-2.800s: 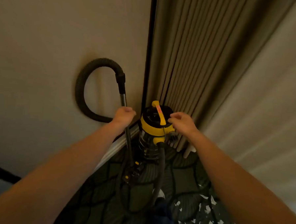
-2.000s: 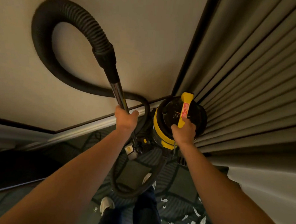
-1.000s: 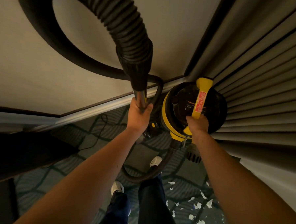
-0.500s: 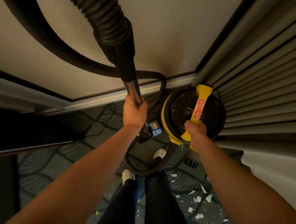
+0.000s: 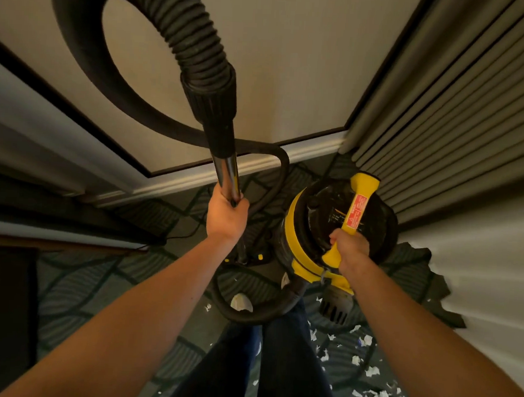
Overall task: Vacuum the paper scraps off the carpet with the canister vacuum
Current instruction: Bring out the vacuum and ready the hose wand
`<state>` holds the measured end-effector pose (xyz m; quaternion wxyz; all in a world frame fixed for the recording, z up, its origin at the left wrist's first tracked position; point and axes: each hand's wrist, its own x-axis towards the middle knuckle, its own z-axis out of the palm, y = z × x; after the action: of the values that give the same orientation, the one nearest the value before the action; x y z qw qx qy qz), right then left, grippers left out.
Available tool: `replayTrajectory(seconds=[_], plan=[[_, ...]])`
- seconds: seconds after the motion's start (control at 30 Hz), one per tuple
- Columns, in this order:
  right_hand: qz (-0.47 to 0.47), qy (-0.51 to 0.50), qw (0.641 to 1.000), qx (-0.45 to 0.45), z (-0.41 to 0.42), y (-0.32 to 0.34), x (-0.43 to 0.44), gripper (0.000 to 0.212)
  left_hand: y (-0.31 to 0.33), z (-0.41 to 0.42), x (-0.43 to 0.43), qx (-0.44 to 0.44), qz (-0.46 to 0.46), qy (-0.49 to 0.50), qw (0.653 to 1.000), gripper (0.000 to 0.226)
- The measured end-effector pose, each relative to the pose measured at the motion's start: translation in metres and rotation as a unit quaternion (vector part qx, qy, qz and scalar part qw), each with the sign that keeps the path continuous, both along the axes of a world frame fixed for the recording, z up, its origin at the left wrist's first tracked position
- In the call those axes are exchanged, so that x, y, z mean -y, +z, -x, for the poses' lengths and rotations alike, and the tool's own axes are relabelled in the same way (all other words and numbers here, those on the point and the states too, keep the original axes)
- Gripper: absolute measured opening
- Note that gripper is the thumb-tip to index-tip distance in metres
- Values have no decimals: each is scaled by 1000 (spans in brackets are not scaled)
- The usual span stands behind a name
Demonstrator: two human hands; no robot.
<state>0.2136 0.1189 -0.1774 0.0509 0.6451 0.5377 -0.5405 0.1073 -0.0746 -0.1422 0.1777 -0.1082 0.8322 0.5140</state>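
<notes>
Barely started. Clamping wand (image 5: 229, 175) at 12 o'clock in left hand (image 5: 226, 217) fingers, canister vacuum (image 5: 297, 233) handle (image 5: 357, 203) at 1 o'clock in right hand (image 5: 350, 248) fingers. Yet to clear paper scraps (image 5: 371, 371) off carpet (image 5: 98, 281) at 5 o'clock.

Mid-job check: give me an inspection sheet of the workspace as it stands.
Surface: dark patterned carpet.
Job's things: canister vacuum near the corner; paper scraps scattered lower right, beside the person's legs.
Clutter: nothing seen.
Grippers: left hand grips the metal wand; right hand grips the yellow handle.
Cables: black hose loops up before the wall; thin cord lies on the carpet.
Surroundings: baseboard, pleated curtain.
</notes>
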Motion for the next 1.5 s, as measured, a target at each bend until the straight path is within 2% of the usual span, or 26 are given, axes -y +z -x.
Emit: replayTrajectory(seconds=[0.27,0.43,0.6,0.87,1.13,1.37,1.5], plan=[[87,-77,993,-27,-60,-5,35,18,10,-57,36,-13,20,-13,1000,21],[122,-72,990,-15,-92,-21,56,7,16,-95,61,-41,35,1,999,16],[149,-50,988,-8,-105,-27,80,12,18,-124,91,-53,54,20,997,14],[147,16,989,15,-111,-31,116,12,21,-142,136,-61,86,65,992,13],[103,71,992,24,-103,-43,141,17,16,-142,168,-61,68,106,990,16],[64,82,995,-1,-81,-49,145,10,9,-132,173,-54,59,125,989,18],[49,81,995,-8,-67,-45,137,16,5,-133,168,-53,64,131,988,19]])
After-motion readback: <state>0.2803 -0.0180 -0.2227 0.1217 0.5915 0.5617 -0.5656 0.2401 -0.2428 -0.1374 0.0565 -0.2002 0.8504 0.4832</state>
